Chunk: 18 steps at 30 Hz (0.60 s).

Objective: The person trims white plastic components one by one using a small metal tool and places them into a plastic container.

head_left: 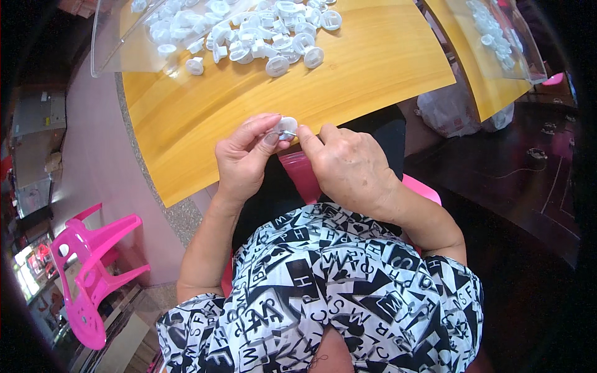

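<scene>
Over the table's near edge, my left hand (244, 158) pinches a small white round plastic piece (288, 123) between thumb and fingers. A thin, shiny metal piece (288, 133) lies across it, pointing toward my right hand (351, 163). The right index fingertip meets the metal's end; the right thumb and other fingers are curled and mostly hidden from above. Below both hands, at my lap, a pink-red container (297, 174) shows in part. Farther off on the table, a pile of similar white plastic pieces (261, 40) lies loose.
The yellow wooden table (385, 56) has a clear plastic tray wall (102, 43) at its far left. More white pieces (491, 37) lie on a second table at right. A plastic bag (444, 112) hangs below. A pink stool (93, 267) lies tipped at left.
</scene>
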Tool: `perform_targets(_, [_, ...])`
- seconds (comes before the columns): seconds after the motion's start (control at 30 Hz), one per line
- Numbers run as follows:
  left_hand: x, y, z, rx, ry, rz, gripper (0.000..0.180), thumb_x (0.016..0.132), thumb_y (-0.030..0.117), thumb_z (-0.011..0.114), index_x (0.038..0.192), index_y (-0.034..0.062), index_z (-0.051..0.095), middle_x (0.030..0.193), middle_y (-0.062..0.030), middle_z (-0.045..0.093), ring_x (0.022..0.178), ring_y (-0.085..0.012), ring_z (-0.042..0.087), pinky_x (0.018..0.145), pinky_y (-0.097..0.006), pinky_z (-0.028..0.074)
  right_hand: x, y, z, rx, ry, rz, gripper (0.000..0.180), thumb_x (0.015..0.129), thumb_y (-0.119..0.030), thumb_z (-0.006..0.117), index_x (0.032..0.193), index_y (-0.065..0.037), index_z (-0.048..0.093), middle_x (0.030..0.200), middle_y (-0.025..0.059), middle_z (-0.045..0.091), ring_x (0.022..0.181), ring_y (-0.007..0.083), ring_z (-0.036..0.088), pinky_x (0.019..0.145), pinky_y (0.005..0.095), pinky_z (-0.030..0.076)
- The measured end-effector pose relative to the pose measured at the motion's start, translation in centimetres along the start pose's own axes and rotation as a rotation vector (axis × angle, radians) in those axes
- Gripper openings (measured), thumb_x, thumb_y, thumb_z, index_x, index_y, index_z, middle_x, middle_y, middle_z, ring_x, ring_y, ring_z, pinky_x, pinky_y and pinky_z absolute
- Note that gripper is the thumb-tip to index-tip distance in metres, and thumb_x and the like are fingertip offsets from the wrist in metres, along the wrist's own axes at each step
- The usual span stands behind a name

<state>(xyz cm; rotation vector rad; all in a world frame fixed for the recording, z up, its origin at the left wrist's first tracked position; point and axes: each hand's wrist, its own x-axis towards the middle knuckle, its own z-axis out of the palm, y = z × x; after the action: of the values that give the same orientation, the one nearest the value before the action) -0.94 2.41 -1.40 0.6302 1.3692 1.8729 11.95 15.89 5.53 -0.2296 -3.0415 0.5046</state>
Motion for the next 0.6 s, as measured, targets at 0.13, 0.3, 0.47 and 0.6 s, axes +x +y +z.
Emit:
perform_targets(0.13, [0.0,-0.3,0.1,0.069,-0.029,0.097,0.021,0.088,-0.006,0.059,0.108,-0.0028,0.064,0.109,-0.0145,0.061,0.09,-0.0185,0.064,0.077,-0.028,0.057,0.6,0.5,-0.3,0.02,-0.05,-0.012,0.016,0.075,-0.008,0.06,0.087,0.003,0.059,0.071,0.0172,0.062,0.061,0.0288,0.067,0.051,0.0363,0.052])
perform_targets(0.3, [0.1,-0.2,0.1,0.104,-0.055,0.143,0.019,0.088,-0.007,0.058,0.106,-0.0045,0.063,0.109,-0.0137,0.061,0.09,-0.0183,0.064,0.075,-0.028,0.057,1.2,0.8,-0.8,0.086,-0.2,0.003,0.022,0.075,-0.005,0.058,0.096,0.0,0.057,0.071,0.0177,0.061,0.066,0.0351,0.064,0.06,0.0416,0.052])
perform_targets(0.47, [-0.2,1.3,0.6,-0.062,0.13,-0.099,0.022,0.09,-0.002,0.059,0.112,-0.0052,0.059,0.101,-0.0123,0.065,0.084,-0.0177,0.065,0.073,-0.028,0.057,0.3,1.7,-1.1,0.246,0.031,0.066,0.024,0.079,-0.003,0.058,0.102,-0.002,0.058,0.077,0.0181,0.061,0.069,0.0357,0.062,0.061,0.0426,0.049])
perform_targets(0.6, [1.7,5.9,-0.3,0.265,0.298,0.426,0.023,0.092,0.003,0.057,0.114,-0.0039,0.059,0.104,-0.0159,0.065,0.091,-0.0223,0.065,0.073,-0.033,0.054,0.2,3.2,-0.2,0.328,0.182,0.105,0.023,0.081,-0.002,0.058,0.104,-0.001,0.059,0.078,0.0184,0.06,0.072,0.0355,0.062,0.062,0.0418,0.049])
